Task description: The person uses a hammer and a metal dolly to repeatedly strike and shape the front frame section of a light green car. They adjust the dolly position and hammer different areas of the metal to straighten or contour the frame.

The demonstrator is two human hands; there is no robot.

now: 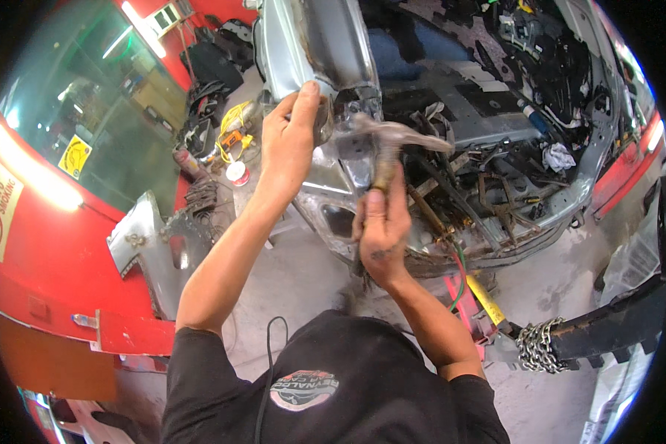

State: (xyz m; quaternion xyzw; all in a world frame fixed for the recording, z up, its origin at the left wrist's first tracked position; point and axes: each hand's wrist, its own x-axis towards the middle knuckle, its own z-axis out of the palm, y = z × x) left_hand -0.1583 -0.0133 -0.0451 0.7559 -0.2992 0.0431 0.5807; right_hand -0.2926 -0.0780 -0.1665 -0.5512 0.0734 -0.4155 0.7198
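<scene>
At scuffed bodywork (324, 175), right grip (384, 235) holds blurred, brownish hammer (389, 142); left grip (288, 144), dark block (323, 124).

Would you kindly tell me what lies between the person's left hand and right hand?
In the head view, part of the car's silver bodywork lies between the left hand and the right hand, which grips a hammer.

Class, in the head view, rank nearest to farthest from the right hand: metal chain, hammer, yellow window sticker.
1. Hammer: held in the right hand.
2. Metal chain: lower right.
3. Yellow window sticker: far left.
</scene>
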